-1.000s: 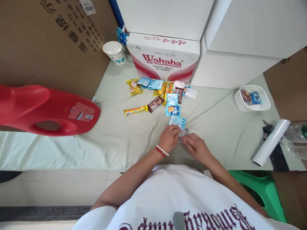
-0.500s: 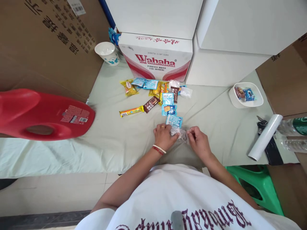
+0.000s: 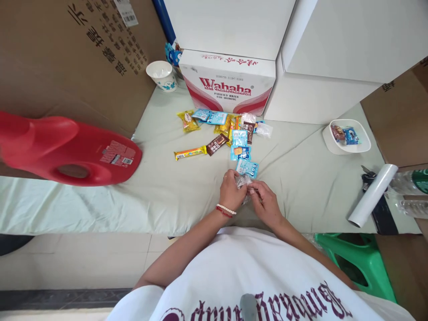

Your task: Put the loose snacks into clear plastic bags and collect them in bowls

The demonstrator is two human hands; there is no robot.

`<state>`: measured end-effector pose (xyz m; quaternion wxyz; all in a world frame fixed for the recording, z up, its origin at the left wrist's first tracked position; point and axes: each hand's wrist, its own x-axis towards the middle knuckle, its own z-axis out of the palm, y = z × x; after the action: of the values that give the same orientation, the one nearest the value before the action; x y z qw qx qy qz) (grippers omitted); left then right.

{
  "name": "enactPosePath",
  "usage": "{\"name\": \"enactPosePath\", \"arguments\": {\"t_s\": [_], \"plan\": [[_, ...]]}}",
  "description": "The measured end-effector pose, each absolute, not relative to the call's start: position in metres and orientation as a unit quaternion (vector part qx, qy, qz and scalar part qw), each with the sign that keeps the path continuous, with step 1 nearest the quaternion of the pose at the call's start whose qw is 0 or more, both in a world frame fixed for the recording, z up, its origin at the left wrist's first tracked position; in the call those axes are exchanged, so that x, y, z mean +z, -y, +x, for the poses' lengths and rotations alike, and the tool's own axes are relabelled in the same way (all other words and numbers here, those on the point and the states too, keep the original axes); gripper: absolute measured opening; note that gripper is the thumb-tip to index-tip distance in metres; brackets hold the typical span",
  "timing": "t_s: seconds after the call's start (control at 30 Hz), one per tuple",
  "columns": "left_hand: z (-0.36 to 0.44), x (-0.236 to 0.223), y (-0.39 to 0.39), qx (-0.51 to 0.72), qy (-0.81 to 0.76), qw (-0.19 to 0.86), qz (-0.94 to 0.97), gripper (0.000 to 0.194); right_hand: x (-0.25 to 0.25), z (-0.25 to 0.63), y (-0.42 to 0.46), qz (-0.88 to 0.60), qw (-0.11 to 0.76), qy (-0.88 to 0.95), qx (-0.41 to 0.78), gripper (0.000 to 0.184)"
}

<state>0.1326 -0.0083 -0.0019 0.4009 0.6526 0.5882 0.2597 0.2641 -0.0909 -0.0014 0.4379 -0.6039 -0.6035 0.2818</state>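
Near the front of the cloth-covered table, my left hand (image 3: 231, 191) is closed on a crumpled clear plastic bag (image 3: 243, 181). My right hand (image 3: 266, 203) pinches the bag's right side, its fingertips close to my left thumb. What lies inside the bag is mostly hidden by my fingers. Just beyond my hands is a light blue snack packet (image 3: 247, 168), with a blue biscuit packet (image 3: 240, 152) behind it. Farther back lie a brown cocoa packet (image 3: 217, 144), a yellow stick-shaped packet (image 3: 190, 153) and a yellow snack packet (image 3: 188, 121) among several others.
A red jug (image 3: 96, 154) lies at left, with a paper cup (image 3: 162, 76) behind it. The Wahaha box (image 3: 230, 89) backs the snacks. On the right are a white tub (image 3: 347, 145) with packets, a white roll (image 3: 372, 195) and plastic bottles (image 3: 406, 182). A green stool (image 3: 374, 263) stands below.
My right hand has moved left, towards my left hand, and the plastic bag is bunched smaller between them. The view has shifted slightly; the snack packets lie as before.
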Motion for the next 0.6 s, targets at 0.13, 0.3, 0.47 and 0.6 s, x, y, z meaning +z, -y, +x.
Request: {"name": "enactPosePath", "arguments": {"t_s": [0.13,0.3,0.47,0.6], "plan": [[0.133,0.007,0.022,0.348,-0.542,0.494,0.584,0.025,-0.006,0.263,0.094,-0.594,0.455,0.560,0.355,0.050],[0.140,0.008,0.038,0.378,-0.396,0.678,0.491,0.027,-0.012,0.277,0.092,-0.645,0.411,0.525,0.373,0.052],[0.141,0.002,0.048,0.405,-0.374,0.752,0.362,0.033,-0.022,0.277,0.098,-0.614,0.426,0.436,0.501,0.044],[0.131,0.000,0.056,0.467,-0.465,0.672,0.337,0.031,-0.027,0.265,0.102,-0.594,0.460,0.386,0.536,0.047]]}}
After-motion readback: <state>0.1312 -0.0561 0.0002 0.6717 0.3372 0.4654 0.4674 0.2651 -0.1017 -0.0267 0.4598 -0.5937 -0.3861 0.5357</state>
